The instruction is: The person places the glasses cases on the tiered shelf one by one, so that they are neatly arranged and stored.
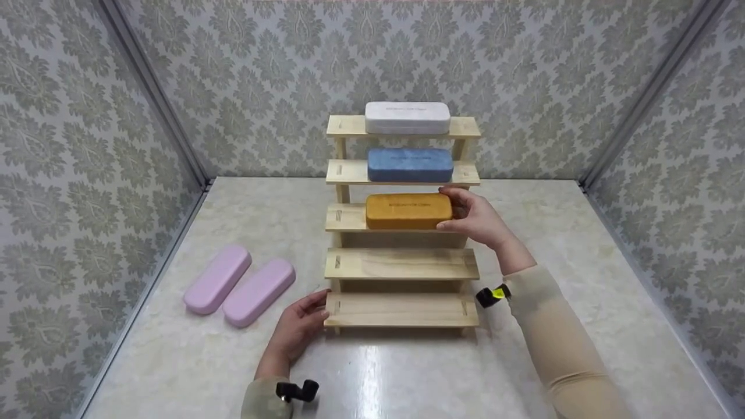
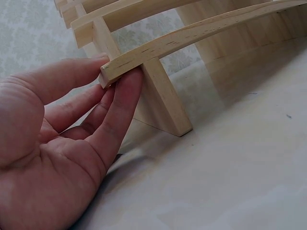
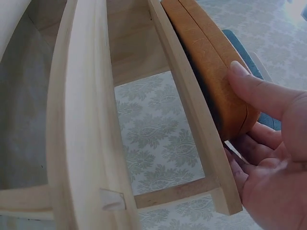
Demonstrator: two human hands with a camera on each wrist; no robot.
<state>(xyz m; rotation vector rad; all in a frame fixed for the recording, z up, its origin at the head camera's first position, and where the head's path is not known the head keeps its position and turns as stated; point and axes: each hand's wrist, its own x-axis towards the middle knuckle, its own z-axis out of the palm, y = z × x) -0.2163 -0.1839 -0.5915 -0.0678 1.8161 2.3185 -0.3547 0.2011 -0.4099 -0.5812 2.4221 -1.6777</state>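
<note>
Walls: grey-and-beige damask-patterned wallpaper (image 1: pixel 384 64) closes in the back and both sides, from where I stand
Table: a pale, marbled, glossy table (image 1: pixel 192 366) carries everything, with light glaring off its near part
Rack: a light wooden rack of five stepped shelves (image 1: pixel 401 265) stands upright on it, rising towards the back wall
Sleeves: two beige sleeves (image 1: pixel 564 343) reach in from the near side, the right one farther
Right hand: of the two hands, the right hand (image 1: pixel 480 221) has the right end of the orange case between thumb and fingers, thumb at the front, fingers behind and under it, parted just enough to span it
Left hand: the left hand (image 1: pixel 300 326) pinches the left end of the lowest shelf, thumb on top and fingers beneath
Orange case: a mustard-orange, rounded oblong case (image 1: pixel 407 212) lies lengthwise about midway along the middle shelf
Blue case: a mottled blue oblong case (image 1: pixel 410 166) sits one shelf above it
White case: a white oblong case (image 1: pixel 407 119) sits on the top shelf
Lilac cases: two smooth lilac-pink, round-ended cases (image 1: pixel 260 293) lie slanting side by side left of the rack
Wrist devices: a small black device (image 1: pixel 297 390) shows at each wrist, the right one with a yellow patch
</note>
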